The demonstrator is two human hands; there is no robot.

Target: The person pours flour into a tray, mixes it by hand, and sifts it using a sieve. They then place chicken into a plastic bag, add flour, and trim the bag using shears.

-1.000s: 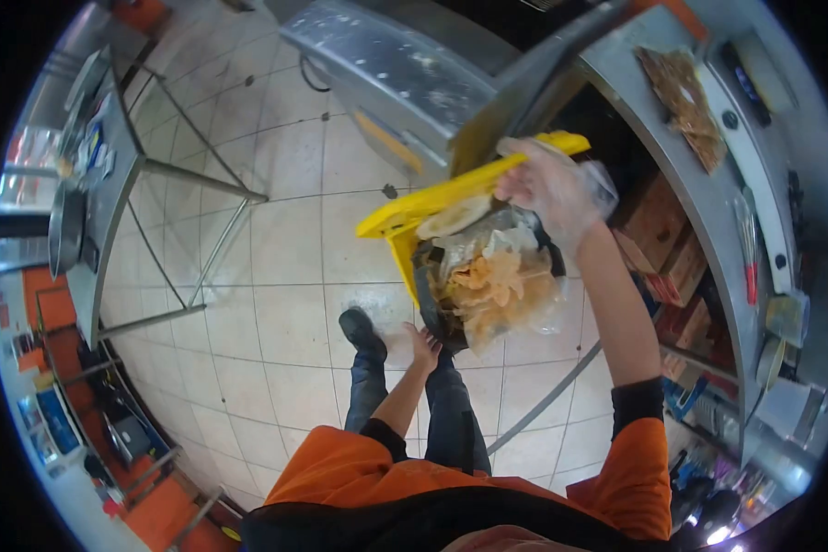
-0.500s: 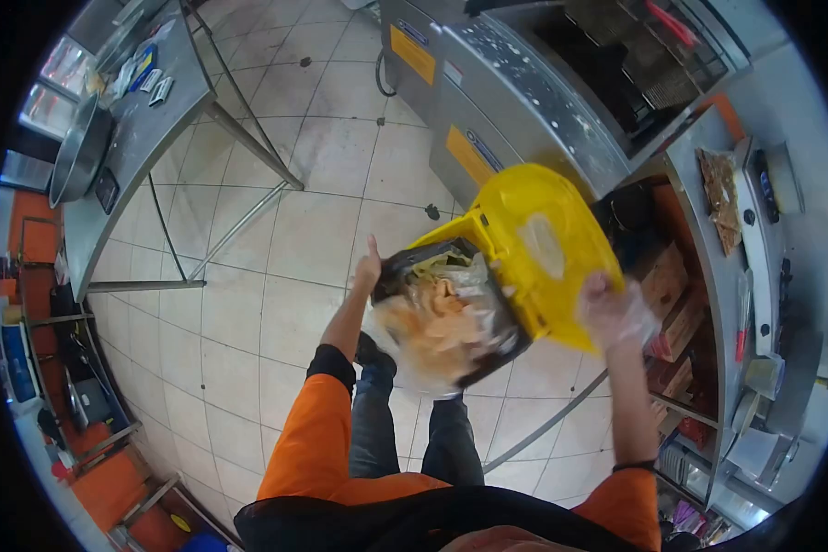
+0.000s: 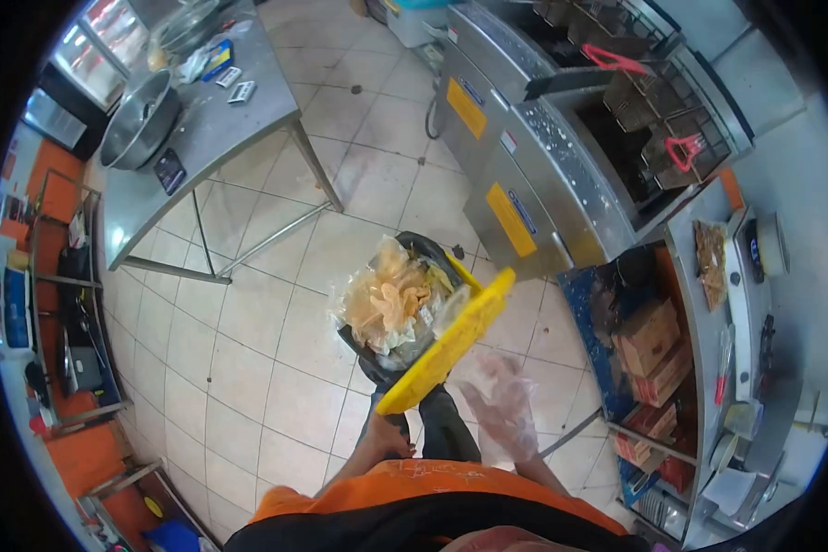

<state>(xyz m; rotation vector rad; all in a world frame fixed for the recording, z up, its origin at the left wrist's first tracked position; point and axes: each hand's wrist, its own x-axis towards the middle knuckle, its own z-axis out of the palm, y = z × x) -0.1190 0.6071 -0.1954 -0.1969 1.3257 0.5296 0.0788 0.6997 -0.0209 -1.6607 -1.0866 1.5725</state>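
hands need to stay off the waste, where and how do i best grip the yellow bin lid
Probably pinch the yellow bin lid midway along its raised rim, coming from the right: it stands tilted up, nothing covers that stretch, and the waste lies to its left.

Bin [image 3: 423, 245], heaped with crumpled plastic [image 3: 397, 296]. Yellow lid [image 3: 451, 342], raised. Left hand [image 3: 386, 440], near lid's lower end. Right hand [image 3: 504, 402], clear-gloved, beside lid. Metal bowl [image 3: 138, 129], on steel surface [image 3: 239, 133].
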